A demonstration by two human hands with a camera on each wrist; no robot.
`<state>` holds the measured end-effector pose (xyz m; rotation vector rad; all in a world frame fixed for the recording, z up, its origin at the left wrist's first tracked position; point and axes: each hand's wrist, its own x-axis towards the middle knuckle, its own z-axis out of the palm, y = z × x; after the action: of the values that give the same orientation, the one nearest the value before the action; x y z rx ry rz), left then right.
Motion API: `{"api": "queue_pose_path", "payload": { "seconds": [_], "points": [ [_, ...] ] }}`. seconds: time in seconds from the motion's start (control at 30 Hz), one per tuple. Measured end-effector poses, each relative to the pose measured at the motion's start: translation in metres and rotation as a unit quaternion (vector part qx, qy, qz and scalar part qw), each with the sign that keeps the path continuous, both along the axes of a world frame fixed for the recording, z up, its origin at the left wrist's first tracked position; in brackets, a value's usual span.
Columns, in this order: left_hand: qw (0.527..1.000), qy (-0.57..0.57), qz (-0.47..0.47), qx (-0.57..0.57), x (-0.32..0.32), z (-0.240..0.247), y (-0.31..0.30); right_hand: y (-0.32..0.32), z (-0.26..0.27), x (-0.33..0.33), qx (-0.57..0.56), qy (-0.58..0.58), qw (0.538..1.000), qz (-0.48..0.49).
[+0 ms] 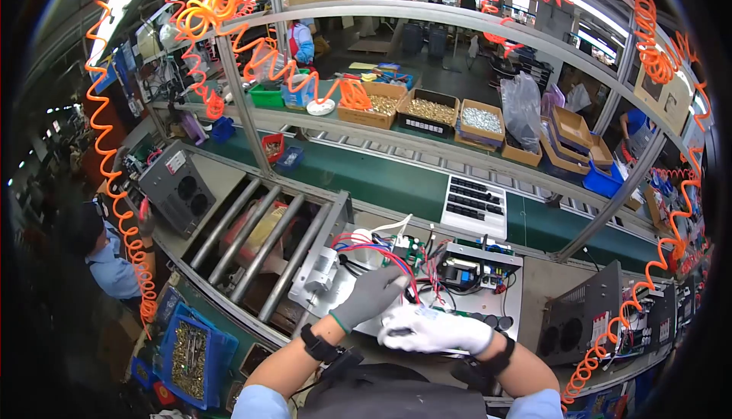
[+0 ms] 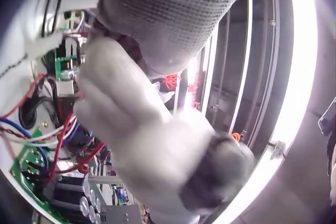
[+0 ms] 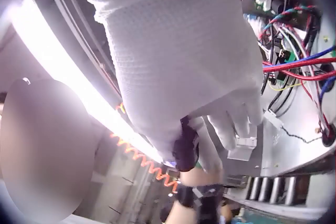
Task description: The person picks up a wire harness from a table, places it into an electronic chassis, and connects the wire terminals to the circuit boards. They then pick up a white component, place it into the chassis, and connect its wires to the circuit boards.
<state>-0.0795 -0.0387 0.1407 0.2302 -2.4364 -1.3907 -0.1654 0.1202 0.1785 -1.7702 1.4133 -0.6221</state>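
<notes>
My left hand [image 1: 371, 297], in a grey glove with a green cuff, reaches over the near side of an open metal chassis [image 1: 496, 305]. Its fingertips lie right by a bundle of red and blue wires [image 1: 408, 265]; I cannot tell whether it pinches any. Close beside it, my right hand [image 1: 438, 330] in a white glove is at the chassis's front edge, its fingers loosely bent. In the right wrist view the white fingers [image 3: 226, 129] hang apart with nothing seen between them. The left wrist view shows the white glove [image 2: 131, 108] overlapping the grey one [image 2: 163, 19].
Metal rollers [image 1: 267, 266] lie left of the chassis. Behind it runs a green conveyor [image 1: 366, 190] bearing a white tray of black parts [image 1: 474, 207]. Grey fan housings [image 1: 179, 186] stand at both sides. Boxes of small hardware [image 1: 431, 110] line the shelf. Orange coiled hoses [image 1: 114, 183] hang around.
</notes>
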Motion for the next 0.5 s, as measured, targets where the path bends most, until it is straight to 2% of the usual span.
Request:
{"api": "queue_pose_path", "payload": {
  "seconds": [0.03, 0.07, 0.13, 0.17, 0.2, 0.27, 0.3, 0.33, 0.4, 0.5],
  "points": [
    [1.000, -0.016, -0.015, 0.015, 0.010, 0.005, -0.006, -0.016, -0.010, -0.001, -0.043, 0.101, 0.993, -0.041],
    [0.994, -0.042, 0.006, 0.105, 0.021, 0.009, -0.012, -0.027, -0.014, -0.002, -0.085, 0.201, 0.972, -0.083],
    [0.991, 0.032, 0.118, -0.046, 0.036, -0.014, -0.032, -0.033, -0.004, -0.012, -0.172, 0.328, 0.919, -0.134],
    [0.983, 0.052, 0.145, -0.096, 0.042, -0.019, -0.038, -0.031, -0.018, -0.022, -0.136, 0.398, 0.897, -0.136],
    [0.983, 0.056, 0.147, -0.096, 0.040, -0.021, -0.041, -0.026, -0.024, -0.033, -0.085, 0.428, 0.890, -0.129],
    [0.975, 0.000, 0.222, -0.028, 0.035, -0.023, -0.039, -0.015, -0.010, -0.038, -0.006, 0.461, 0.881, -0.105],
    [0.944, 0.030, 0.238, -0.228, 0.020, -0.056, -0.054, -0.009, -0.008, -0.040, -0.008, 0.433, 0.894, -0.115],
    [0.944, 0.028, 0.242, -0.220, 0.013, -0.056, -0.053, -0.002, -0.008, -0.040, -0.003, 0.434, 0.894, -0.108],
    [0.950, -0.126, 0.264, -0.105, -0.010, -0.041, -0.057, 0.011, -0.009, -0.039, -0.006, 0.475, 0.876, -0.084],
    [0.924, -0.217, 0.279, -0.148, -0.027, -0.029, -0.054, 0.036, -0.024, -0.040, -0.044, 0.514, 0.853, -0.085]
  ]
}}
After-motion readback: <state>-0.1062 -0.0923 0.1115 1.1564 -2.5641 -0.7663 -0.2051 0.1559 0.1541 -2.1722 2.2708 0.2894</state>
